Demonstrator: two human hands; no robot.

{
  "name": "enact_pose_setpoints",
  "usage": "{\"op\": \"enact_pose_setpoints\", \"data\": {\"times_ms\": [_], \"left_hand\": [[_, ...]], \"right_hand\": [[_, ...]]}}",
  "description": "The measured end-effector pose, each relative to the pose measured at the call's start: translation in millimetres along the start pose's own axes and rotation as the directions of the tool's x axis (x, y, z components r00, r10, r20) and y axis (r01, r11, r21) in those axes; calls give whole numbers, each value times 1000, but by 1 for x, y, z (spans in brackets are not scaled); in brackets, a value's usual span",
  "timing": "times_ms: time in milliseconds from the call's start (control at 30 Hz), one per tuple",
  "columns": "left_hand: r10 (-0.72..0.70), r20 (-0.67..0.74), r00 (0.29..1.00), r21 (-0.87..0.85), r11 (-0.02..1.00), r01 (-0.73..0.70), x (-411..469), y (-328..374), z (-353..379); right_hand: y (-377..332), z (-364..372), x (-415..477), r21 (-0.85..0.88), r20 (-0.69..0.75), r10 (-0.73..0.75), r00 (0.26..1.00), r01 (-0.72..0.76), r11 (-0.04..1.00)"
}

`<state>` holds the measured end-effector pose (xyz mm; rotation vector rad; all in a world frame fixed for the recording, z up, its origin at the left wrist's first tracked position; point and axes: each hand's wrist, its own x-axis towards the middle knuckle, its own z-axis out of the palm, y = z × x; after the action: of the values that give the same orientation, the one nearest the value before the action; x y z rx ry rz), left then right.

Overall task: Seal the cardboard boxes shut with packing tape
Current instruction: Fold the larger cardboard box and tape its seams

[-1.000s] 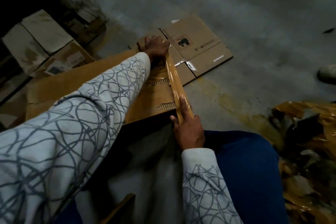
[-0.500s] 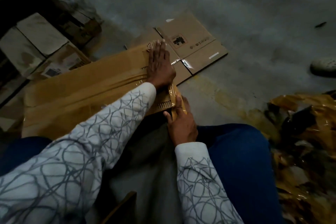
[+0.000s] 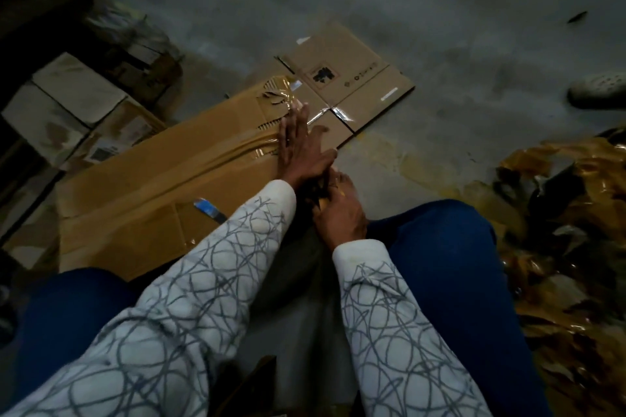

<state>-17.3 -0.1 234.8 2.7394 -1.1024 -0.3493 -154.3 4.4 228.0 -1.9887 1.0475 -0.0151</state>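
The left hand (image 3: 301, 145) lies flat and wide, fingers straight and a little spread, pressing on the glossy end of a strip of brown packing tape (image 3: 210, 161). That strip runs along the seam of a long, flattened tan cardboard box (image 3: 135, 186). The right hand (image 3: 342, 213) sits just beside it at the box's near corner, tucked against the left wrist. Its fingers are bent over the edge, but in this dim light I cannot tell whether they pinch the tape or only rest there. Both arms wear white sleeves (image 3: 399, 332) scribbled with grey loops.

The box lies on the grey concrete floor (image 3: 440, 27), in front of the person's 2 knees in blue trousers (image 3: 447, 274). A small blue and silver tool (image 3: 208, 210) rests on the box, near the left sleeve. Just beyond the taped end lies a second flat brown carton with a black printed mark (image 3: 349, 81). A stack of pale, stained cartons (image 3: 67, 105) stands to the left. To the right is a heap of crumpled shiny brown film (image 3: 576, 213), and a white shoe (image 3: 599, 91) shows at the far edge.
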Motion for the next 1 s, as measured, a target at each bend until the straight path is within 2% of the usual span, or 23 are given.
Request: {"op": "enact_pose_setpoints", "data": {"times_ms": [100, 167, 300, 433, 533, 600, 700, 867, 933, 1000], "left_hand": [[-117, -126, 985, 56, 991, 125, -30, -4, 16], [-127, -174, 977, 87, 986, 144, -43, -7, 24], [-124, -128, 984, 90, 987, 136, -36, -16, 19], [-131, -61, 990, 17, 991, 132, -32, -24, 12], [-124, -36, 992, -69, 990, 121, -33, -24, 11], [-110, -45, 993, 6, 994, 110, -34, -24, 14], [-87, -78, 993, 83, 992, 93, -37, -21, 17], [-79, -87, 993, 82, 993, 86, -37, -19, 22], [-104, -44, 994, 66, 992, 107, -32, -22, 17], [-126, 25, 992, -29, 991, 127, -25, -22, 4]], "right_hand": [[-2, -5, -5, -34, 60, -5, 998, 7, 999], [-5, -11, -11, -43, 130, -12, 991, 18, 999], [-14, -22, -16, 47, 161, -47, 986, 40, 998], [-24, -14, -24, -32, 186, 4, 982, 1, 999], [-22, -2, -28, -20, 123, 92, 988, -91, 996], [-18, 1, -27, -49, 91, 83, 992, -79, 996], [-13, 1, -26, -79, 124, 63, 990, -53, 995], [-12, 2, -22, -43, 193, 78, 978, -71, 997], [-14, 1, -19, -100, 181, 88, 979, -70, 993], [-18, -1, -17, -150, 147, 101, 984, -78, 986]]}}
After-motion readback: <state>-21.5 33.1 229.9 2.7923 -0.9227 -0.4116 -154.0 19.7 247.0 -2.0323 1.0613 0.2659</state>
